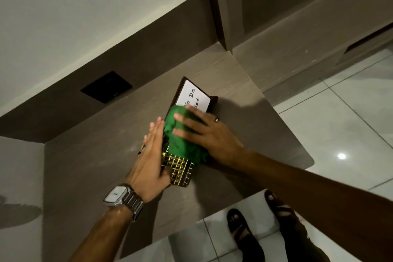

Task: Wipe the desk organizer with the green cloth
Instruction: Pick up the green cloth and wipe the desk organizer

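Note:
A dark desk organizer [181, 171] with a yellow-and-black grid pattern lies on the brown desk [89, 168]. A white card [194, 95] reading "To Do list" sits at its far end. The green cloth [180, 134] is bunched on top of the organizer. My right hand [204, 132] presses flat on the cloth with its fingers spread. My left hand [151, 159], with a silver watch on the wrist, is flat against the organizer's left side, thumb on its near end. The cloth hides the organizer's middle.
A black wall socket plate [106, 87] sits in the brown back panel at the left. The desk's rounded right corner [306, 161] drops off to a white tiled floor [348, 117]. My sandalled feet [240, 229] stand below the near edge.

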Demonstrator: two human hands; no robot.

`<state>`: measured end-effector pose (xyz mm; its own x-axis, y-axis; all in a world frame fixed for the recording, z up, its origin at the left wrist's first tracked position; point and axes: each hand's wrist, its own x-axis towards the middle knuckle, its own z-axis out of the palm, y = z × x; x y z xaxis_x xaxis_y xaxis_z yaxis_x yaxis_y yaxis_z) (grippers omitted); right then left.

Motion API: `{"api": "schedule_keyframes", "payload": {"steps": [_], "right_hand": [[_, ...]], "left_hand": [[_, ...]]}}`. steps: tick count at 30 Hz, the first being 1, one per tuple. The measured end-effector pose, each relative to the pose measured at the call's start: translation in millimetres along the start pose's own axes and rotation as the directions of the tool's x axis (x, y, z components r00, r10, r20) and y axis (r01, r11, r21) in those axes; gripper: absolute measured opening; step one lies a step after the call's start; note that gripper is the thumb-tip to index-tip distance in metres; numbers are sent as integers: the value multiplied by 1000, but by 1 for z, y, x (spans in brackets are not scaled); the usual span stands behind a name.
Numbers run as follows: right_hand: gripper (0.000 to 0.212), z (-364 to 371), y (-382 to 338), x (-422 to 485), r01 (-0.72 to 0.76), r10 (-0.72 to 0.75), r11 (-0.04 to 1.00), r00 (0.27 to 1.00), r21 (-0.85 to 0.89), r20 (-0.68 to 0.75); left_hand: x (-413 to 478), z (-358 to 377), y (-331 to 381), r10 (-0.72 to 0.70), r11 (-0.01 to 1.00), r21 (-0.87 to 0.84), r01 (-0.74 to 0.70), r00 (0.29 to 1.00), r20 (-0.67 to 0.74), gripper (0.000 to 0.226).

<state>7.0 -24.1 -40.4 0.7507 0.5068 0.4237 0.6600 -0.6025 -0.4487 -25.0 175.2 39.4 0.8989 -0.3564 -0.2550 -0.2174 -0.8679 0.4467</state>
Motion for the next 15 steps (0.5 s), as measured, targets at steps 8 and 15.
{"api": "schedule_keyframes", "payload": {"steps": [8, 15], "right_hand": [[101, 10, -14, -26, 125, -128, 992, 981, 28, 147], [81, 9, 5, -43, -187, 188, 982, 981, -18, 43]], "left_hand": [[2, 3, -2, 13, 1000, 0, -13, 1000, 2, 115], [4, 5, -4, -1, 1000, 3, 1, 1000, 2, 121]]}}
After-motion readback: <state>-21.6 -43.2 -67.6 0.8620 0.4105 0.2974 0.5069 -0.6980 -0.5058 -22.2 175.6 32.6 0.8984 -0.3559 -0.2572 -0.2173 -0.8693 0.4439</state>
